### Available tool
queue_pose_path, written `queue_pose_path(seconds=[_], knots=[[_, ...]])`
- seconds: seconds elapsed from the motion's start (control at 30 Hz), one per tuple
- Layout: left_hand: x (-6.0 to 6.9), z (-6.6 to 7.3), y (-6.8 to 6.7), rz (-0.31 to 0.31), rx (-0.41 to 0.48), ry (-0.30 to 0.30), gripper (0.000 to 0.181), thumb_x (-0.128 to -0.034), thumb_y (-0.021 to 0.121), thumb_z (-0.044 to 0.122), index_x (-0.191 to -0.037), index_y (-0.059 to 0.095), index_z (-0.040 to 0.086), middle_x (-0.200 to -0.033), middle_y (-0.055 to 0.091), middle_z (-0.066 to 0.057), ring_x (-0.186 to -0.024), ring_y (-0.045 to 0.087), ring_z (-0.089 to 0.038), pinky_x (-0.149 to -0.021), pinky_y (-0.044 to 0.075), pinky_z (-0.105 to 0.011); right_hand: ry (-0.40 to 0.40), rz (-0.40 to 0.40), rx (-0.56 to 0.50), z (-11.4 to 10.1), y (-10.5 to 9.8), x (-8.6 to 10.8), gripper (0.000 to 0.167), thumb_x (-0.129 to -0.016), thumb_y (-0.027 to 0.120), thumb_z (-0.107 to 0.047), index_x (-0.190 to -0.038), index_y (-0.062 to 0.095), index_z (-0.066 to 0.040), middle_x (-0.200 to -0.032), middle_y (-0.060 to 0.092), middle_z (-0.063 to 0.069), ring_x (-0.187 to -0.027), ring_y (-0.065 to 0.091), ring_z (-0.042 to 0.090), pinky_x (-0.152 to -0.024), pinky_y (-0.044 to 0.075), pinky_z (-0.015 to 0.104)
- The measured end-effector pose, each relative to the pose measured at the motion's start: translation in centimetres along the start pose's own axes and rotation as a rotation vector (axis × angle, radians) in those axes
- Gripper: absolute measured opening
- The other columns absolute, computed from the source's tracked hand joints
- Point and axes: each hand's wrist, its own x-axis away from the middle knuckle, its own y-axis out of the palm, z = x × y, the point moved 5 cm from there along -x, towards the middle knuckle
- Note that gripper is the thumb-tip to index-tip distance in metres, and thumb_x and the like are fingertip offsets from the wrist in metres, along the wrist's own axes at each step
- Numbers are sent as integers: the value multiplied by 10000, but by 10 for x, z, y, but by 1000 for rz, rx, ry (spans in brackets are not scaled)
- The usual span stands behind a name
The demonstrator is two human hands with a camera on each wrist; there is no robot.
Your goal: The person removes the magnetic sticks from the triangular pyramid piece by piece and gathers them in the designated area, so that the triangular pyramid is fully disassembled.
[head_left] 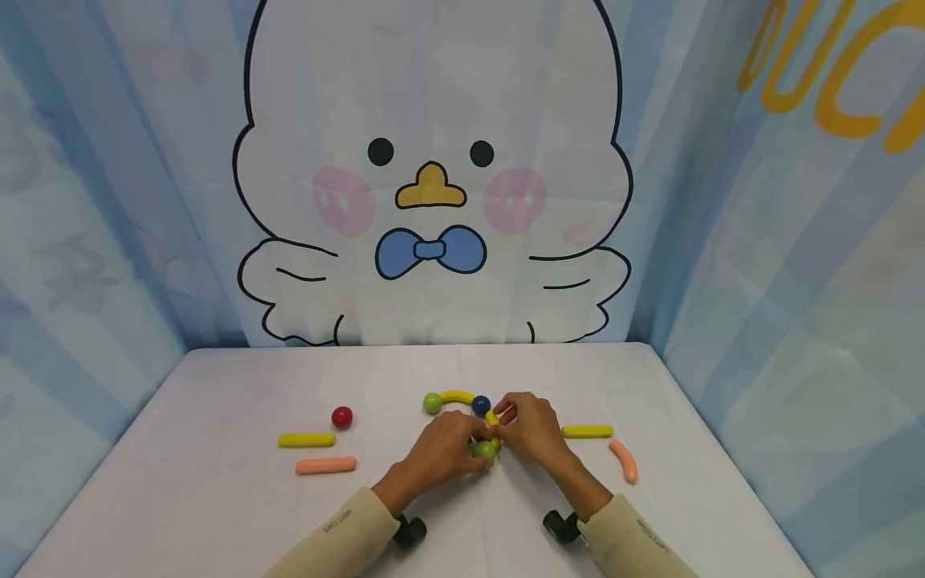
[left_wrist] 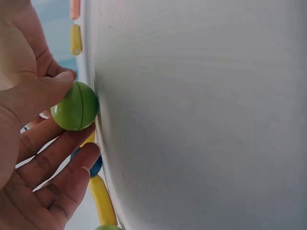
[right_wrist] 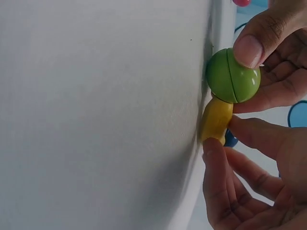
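White table [head_left: 181,498]: bears all pieces.
Left hand [head_left: 444,441]: pinches the near green ball [left_wrist: 74,106], centre.
Right hand [head_left: 531,427]: pinches the near yellow rod [right_wrist: 217,117], touching that ball; whether fully joined, cannot tell.
Far arc: far green ball [head_left: 432,403], far yellow rod [head_left: 457,396], blue ball [head_left: 481,405] look connected.
Loose rods: left yellow [head_left: 307,440], left orange [head_left: 326,466], right yellow [head_left: 588,431], right orange [head_left: 624,461], seemingly unused.
Red ball [head_left: 342,417]: left, unattached.

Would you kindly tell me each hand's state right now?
Left hand: holding the nearer green ball.
Right hand: pinching the yellow piece beside it.
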Motion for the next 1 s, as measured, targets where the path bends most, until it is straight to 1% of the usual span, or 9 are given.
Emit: queue_pose_path(seconds=[0.13,0.33,0.47,0.6,0.73,0.8,1.0], knots=[[-1,0,1,-11,0,-9,332,-853,913,253,-1150,823,134,-1011,819,69,-940,700,-80,-834,554,-255,33,-8,2,1,2,-2,251,-820,929,-199,-1011,788,-119,-822,731,-4,-797,635,163,-726,517,323],[-2,-1,2,-41,31,-37,296,-883,886,230,-1154,818,131,-1001,808,66,-894,667,-54,-814,543,-228,79,-18,-9,2,3,-3,259,-816,929,-185,-1019,781,-122,-838,724,4,-809,635,177,-740,537,332],[-2,-1,1,-49,36,-36,282,-893,868,204,-1159,816,126,-1018,806,60,-898,661,-48,-817,542,-224,92,-21,-18,2,3,-3,266,-808,932,-182,-1018,780,-121,-836,720,7,-806,634,180,-720,529,317],[0,-1,0,-75,42,-48,299,-898,859,181,-1185,809,116,-1057,806,46,-908,650,-40,-840,551,-225,96,-27,-29,3,4,-3,274,-803,931,-170,-1024,778,-116,-842,716,8,-808,630,181,-691,520,299],[3,-1,-1,-100,55,-79,302,-910,853,190,-1200,805,118,-1085,803,42,-910,648,-31,-849,560,-223,92,-29,-34,3,6,-3,272,-810,931,-176,-1026,778,-113,-846,721,8,-803,633,175,-675,517,287],[5,-1,-3,-103,61,-89,293,-909,855,190,-1190,807,123,-1093,801,43,-911,657,-36,-844,565,-224,86,-33,-37,3,6,-3,274,-816,930,-179,-1031,777,-107,-849,723,11,-796,635,171,-665,524,283],[15,-4,-15,-84,66,-84,297,-888,864,158,-1177,799,129,-1113,779,43,-950,688,-82,-857,578,-247,88,-39,-51,2,8,-2,270,-819,927,-159,-1036,777,-102,-856,721,16,-782,636,169,-644,529,269]])
